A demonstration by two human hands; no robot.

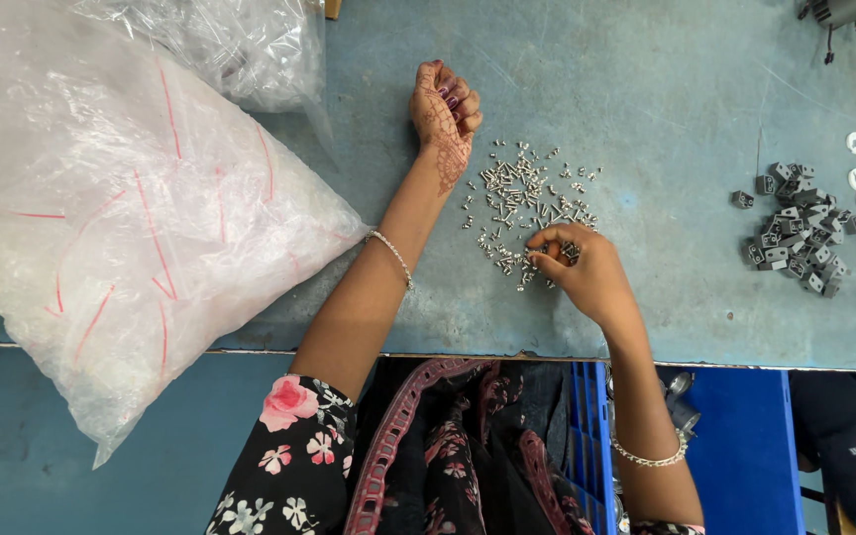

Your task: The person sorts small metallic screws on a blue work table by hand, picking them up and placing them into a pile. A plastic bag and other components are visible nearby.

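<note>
right hand (579, 266) pinching, seemingly, screws (525, 198) | left hand (445, 107) curled, resting

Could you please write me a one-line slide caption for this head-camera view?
Right hand picks at a scatter of small metal screws on a blue table; left hand rests curled beside them.

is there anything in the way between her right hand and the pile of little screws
Nothing visible. The right hand already rests on the near edge of the screw pile, fingertips pinching among the screws. The left hand sits curled beside the pile, apart from it.
</note>
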